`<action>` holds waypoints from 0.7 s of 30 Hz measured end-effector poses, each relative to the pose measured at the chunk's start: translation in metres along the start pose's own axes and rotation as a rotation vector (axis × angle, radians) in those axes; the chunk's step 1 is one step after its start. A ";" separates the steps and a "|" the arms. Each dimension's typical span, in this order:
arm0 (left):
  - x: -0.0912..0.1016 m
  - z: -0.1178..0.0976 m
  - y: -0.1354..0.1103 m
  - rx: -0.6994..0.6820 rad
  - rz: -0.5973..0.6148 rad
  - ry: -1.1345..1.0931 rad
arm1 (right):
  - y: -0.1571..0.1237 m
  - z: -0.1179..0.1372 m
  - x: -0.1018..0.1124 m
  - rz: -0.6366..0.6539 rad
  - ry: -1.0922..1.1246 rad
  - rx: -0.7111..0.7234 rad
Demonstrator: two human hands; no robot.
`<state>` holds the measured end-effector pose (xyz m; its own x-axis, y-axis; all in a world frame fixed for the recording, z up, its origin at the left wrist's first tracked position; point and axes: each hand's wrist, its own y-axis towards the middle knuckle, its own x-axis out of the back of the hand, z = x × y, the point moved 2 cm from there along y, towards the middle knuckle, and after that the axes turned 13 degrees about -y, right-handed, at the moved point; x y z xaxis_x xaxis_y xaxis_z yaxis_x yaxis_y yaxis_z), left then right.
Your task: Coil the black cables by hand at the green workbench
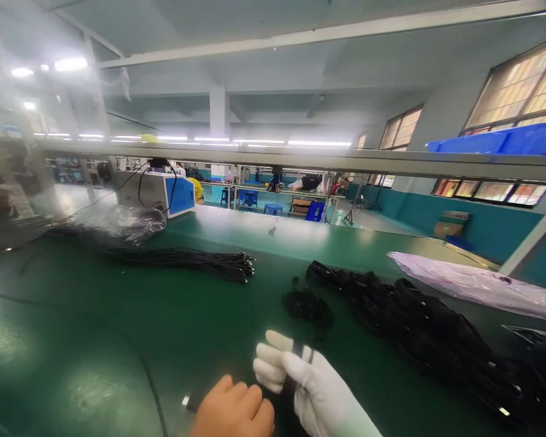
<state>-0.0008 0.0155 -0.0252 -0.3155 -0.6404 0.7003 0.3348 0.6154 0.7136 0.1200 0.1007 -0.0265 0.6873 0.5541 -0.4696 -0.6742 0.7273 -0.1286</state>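
Note:
My right hand (307,379), in a white glove, is closed round a coiled black cable (295,364) near the front edge of the green table (118,340). My bare left hand (234,409) sits just left of it, fingers curled, touching the same cable low in the view. A small loose coil of black cable (308,306) lies just beyond my hands. A long row of coiled black cables (428,331) stretches away on the right. A bundle of straight black cables (186,260) lies further back on the left.
A grey and blue machine (157,191) stands at the back left, with crumpled clear plastic (118,221) in front of it. A pinkish plastic bag (477,282) lies at the right. A metal rail with a blue bin (505,141) runs overhead. People work at distant benches.

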 end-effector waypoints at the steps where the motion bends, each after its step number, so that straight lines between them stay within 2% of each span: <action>1: 0.007 0.005 0.008 -0.061 -0.008 -0.014 | -0.003 0.001 -0.005 0.084 -0.032 -0.010; 4: 0.026 0.024 0.031 -0.157 0.122 -0.114 | -0.011 0.008 -0.020 0.394 -0.129 -0.118; 7: 0.031 0.039 0.041 -0.151 0.305 -0.233 | -0.013 0.009 -0.024 0.527 -0.194 -0.173; 9: 0.027 0.044 0.041 -0.124 0.367 -0.313 | -0.009 0.000 -0.021 0.540 -0.182 -0.173; 13: 0.028 0.045 0.040 -0.025 0.282 -0.371 | -0.003 -0.022 -0.009 0.481 -0.037 -0.268; 14: 0.030 0.044 0.042 0.006 0.294 -0.355 | -0.003 -0.025 -0.007 0.472 -0.028 -0.279; 16: 0.034 0.042 0.047 0.057 0.429 -0.355 | -0.004 -0.028 -0.003 0.477 -0.078 -0.284; 18: 0.034 0.041 0.052 0.133 0.593 -0.466 | -0.006 -0.027 0.000 0.479 -0.151 -0.284; 19: 0.032 0.042 0.053 0.214 0.644 -0.578 | -0.007 -0.027 0.002 0.481 -0.160 -0.281; 21: 0.026 0.045 0.049 0.476 0.679 -0.869 | -0.008 -0.025 0.003 0.468 -0.142 -0.269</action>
<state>-0.0323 0.0497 0.0290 -0.7566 0.2917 0.5852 0.3604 0.9328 0.0011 0.1211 0.0862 -0.0491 0.3147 0.8558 -0.4106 -0.9488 0.2715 -0.1615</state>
